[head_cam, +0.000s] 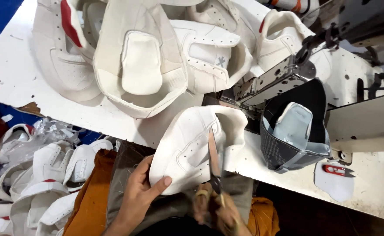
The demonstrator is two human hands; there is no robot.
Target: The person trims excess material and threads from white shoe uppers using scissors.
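**Helper:** Down by your lap, what have you got?

**Me:** Close to me, at the near edge of the bench, my left hand (137,192) is clamped on a white shoe upper (192,146). My thumb lies flat on its side. The upper hangs half over the edge, above my knees. My right hand (218,209) is closed around the handles of the scissors (213,161). It looks blurry, so I can't tell just how my fingers sit. The blades point up and away from me, right at the opening of the upper.

**Helper:** What could go wrong?

**Me:** I think the blades could bite into the white stuff and spoil it if my hand shakes. My left thumb is near the blades too, so I could get a nick. And the upper might slide off the edge into my lap if I let my grip go loose.

**Helper:** What is farther out?

**Me:** Just past it, to the right, a dark mesh upper (294,131) sits by the sewing machine (283,78). Small red snips (337,169) lie near the right end. At the far edge is a pile of white uppers (139,57). If I push forward, I might knock the dark one into the machine.
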